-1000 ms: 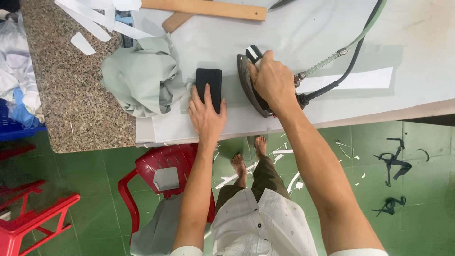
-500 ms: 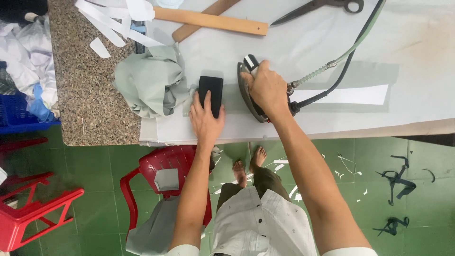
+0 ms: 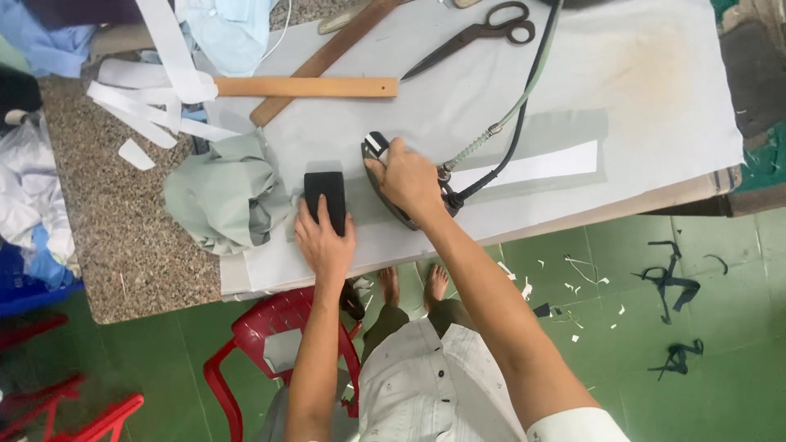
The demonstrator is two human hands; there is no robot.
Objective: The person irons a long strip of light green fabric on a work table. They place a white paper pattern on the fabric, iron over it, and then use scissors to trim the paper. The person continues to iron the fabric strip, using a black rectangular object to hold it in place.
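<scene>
- Left hand (image 3: 324, 240) lies flat, fingers spread, on a black block (image 3: 325, 196) near the bench's (image 3: 655, 74) front edge.
- Right hand (image 3: 407, 178) is closed round the iron (image 3: 381, 176), just beside the block.
- Bunched green cloth (image 3: 225, 192) crowds the block's left.
- White strip (image 3: 532, 165) lies rightward; bare cover beyond.
- Scissors (image 3: 475, 34) and rulers (image 3: 307, 86) lie toward the far edge.

One steam iron (image 3: 385, 184) stands near the centre of the table, with one black pressing block (image 3: 325, 199) just beside it at 9 o'clock. Two wooden rulers (image 3: 307, 86) cross at 11 o'clock, and one pair of tailor's scissors (image 3: 475, 34) lies at 12 o'clock. One white interfacing strip (image 3: 540, 165) stretches at 3 o'clock. One crumpled grey-green garment (image 3: 225, 192) sits at 9 o'clock. Two bare feet (image 3: 434, 282) show at 6 o'clock, and two red plastic chairs (image 3: 270, 323) stand at 7 o'clock.
</scene>
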